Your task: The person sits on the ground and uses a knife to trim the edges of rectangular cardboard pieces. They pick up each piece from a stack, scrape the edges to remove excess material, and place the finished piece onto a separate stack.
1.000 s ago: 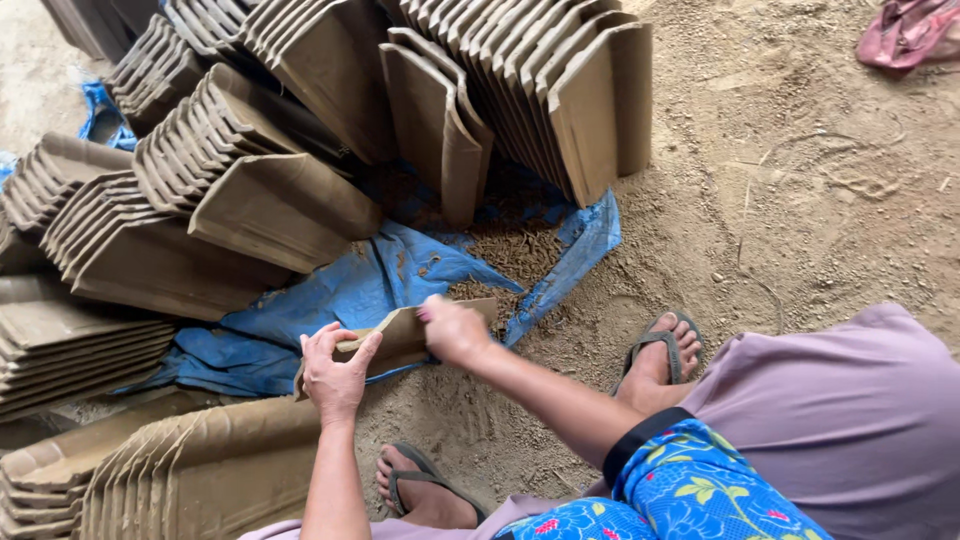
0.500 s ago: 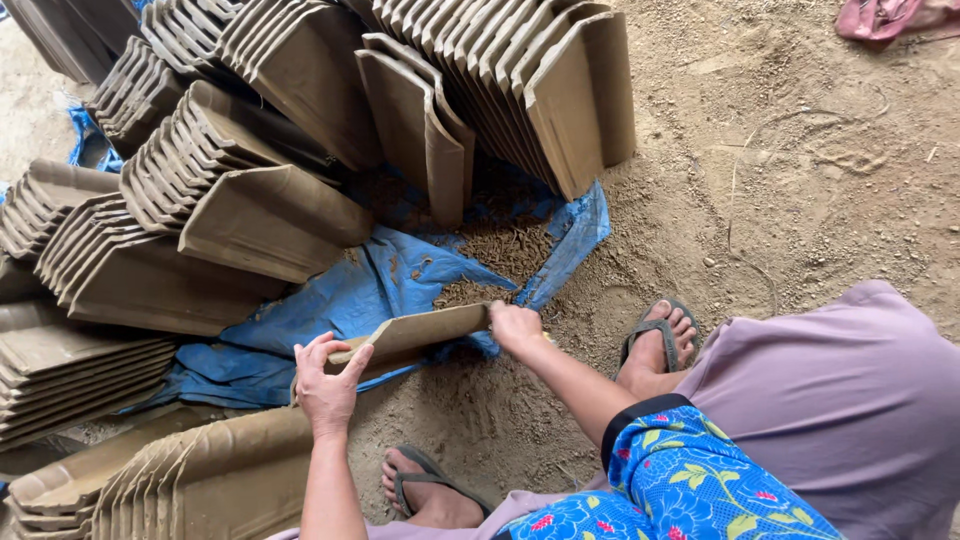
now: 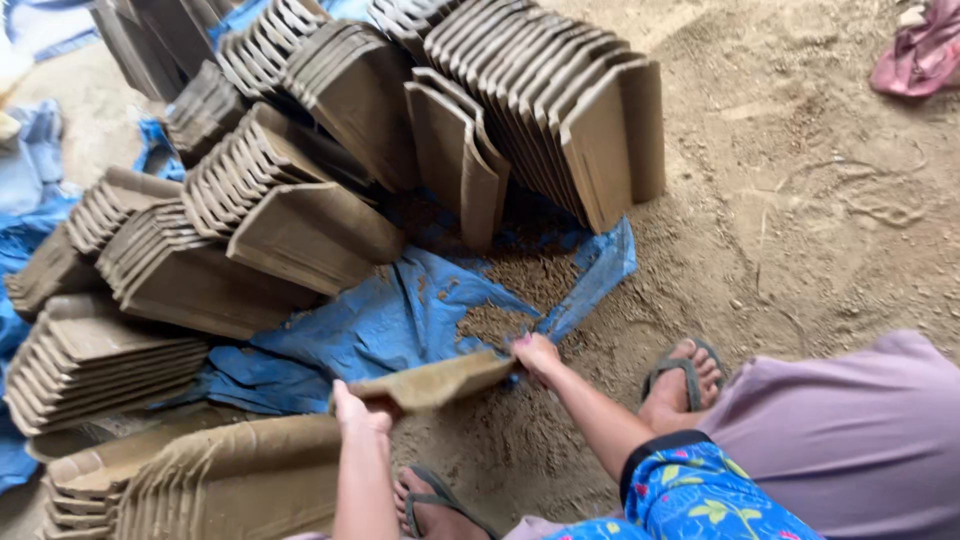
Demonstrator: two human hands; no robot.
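My left hand [image 3: 358, 412] grips the near end of a clay tile [image 3: 432, 381], fingers curled over its edge, forearm coming straight up from the bottom of the view. My right hand [image 3: 536, 352] closes on the far end, arm stretched out from the right — so the tile hangs tilted between both hands, just over the blue tarp [image 3: 400, 315] and a sand pile [image 3: 525, 290]. Tile stacks [image 3: 250, 190] crowd the tarp behind.

Clay tile [image 3: 435, 382]: brown, unfired-looking, long curved slab w/ dusty surface. Held approx level, slightly tilted, just above dirt floor at edge of blue tarp. One end in left hand [image 3: 358, 410], other end in right hand [image 3: 535, 352].
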